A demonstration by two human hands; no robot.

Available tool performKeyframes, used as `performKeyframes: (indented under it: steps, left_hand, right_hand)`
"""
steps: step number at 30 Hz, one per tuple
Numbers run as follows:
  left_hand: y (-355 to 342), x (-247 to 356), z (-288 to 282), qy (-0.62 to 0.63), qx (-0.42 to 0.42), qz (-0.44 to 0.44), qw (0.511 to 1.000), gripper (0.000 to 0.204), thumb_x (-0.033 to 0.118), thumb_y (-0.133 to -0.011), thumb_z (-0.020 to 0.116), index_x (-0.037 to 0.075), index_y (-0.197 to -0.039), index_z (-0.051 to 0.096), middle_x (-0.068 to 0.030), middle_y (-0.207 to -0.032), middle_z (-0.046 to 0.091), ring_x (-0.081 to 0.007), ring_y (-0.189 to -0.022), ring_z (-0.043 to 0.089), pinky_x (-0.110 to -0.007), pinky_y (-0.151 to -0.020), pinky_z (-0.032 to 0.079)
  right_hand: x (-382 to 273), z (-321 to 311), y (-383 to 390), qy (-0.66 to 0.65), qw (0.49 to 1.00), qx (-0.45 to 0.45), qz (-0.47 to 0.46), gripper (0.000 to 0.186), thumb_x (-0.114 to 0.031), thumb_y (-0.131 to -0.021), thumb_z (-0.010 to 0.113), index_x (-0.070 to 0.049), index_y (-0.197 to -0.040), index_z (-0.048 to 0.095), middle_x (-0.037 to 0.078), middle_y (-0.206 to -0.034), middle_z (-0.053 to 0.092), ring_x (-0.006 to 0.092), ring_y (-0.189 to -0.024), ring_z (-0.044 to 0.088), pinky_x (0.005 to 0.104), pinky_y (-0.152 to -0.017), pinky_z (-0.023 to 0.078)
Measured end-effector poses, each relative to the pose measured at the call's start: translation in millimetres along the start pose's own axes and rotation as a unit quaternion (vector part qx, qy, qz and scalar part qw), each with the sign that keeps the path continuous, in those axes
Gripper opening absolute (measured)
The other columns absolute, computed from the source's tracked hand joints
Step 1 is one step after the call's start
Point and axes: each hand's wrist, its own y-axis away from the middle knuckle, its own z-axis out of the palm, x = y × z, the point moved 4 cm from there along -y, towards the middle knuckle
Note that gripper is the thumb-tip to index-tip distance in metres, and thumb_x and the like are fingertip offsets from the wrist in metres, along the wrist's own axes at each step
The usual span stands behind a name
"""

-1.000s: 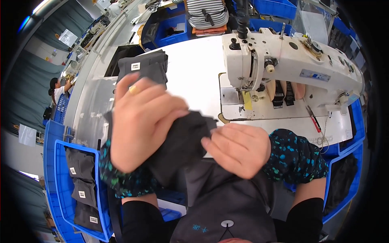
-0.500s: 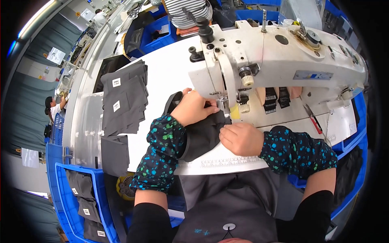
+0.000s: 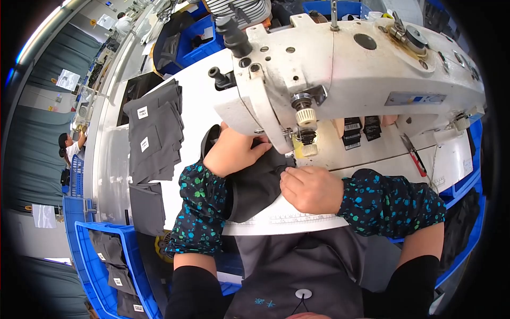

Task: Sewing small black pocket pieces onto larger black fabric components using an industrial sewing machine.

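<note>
A dark grey fabric piece (image 3: pixel 249 192) lies curved on the white table under the head of a white sewing machine (image 3: pixel 366 69). My left hand (image 3: pixel 232 153) holds its far left part, thumb pointing toward the needle area and the other fingers partly hidden behind the machine head. Closer to me, my right hand (image 3: pixel 312 189) pinches the fabric's right edge just in front of the presser area, fingers curled together. The machine head hides the needle itself. Both forearms wear dark sleeve covers with blue and green spots.
Grey fabric pieces with white labels (image 3: pixel 154 133) are stacked at the left. Red-handled snips (image 3: pixel 414 155) and black printed labels (image 3: pixel 352 133) lie right of the needle area. A blue bin (image 3: pixel 85 229) holds more labelled pieces. A ruler strip (image 3: pixel 300 218) runs along the table's front edge.
The whole view has shifted, so the machine looks larger and further left. Both hands remain on the fabric near the needle area; the fabric's own movement is hard to make out.
</note>
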Motion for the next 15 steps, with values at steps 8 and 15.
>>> performKeyframes:
  steps: [8,15]
  left_hand:
    - [-25,-6,9,0.097,-0.012,0.097,0.990,0.030,0.024,-0.096,0.066,0.007,-0.121,0.066,-0.0088,-0.113,0.070,-0.0247,-0.106,0.065,-0.037,-0.093,0.051]
    - [-34,-19,15,0.181,0.079,0.155,0.968,0.031,0.007,-0.083,0.073,0.005,-0.114,0.070,-0.0123,-0.107,0.072,-0.0290,-0.102,0.068,-0.039,-0.087,0.054]
  right_hand:
    - [5,-5,4,-0.003,0.993,-0.105,0.047,0.020,-0.012,-0.076,0.067,0.000,-0.092,0.070,0.013,-0.097,0.071,0.0254,-0.092,0.071,0.0330,-0.078,0.059]
    - [14,-7,0,0.017,0.999,-0.005,0.040,0.012,-0.013,-0.070,0.065,-0.002,-0.075,0.064,0.006,-0.074,0.056,0.0192,-0.071,0.061,0.0288,-0.060,0.050]
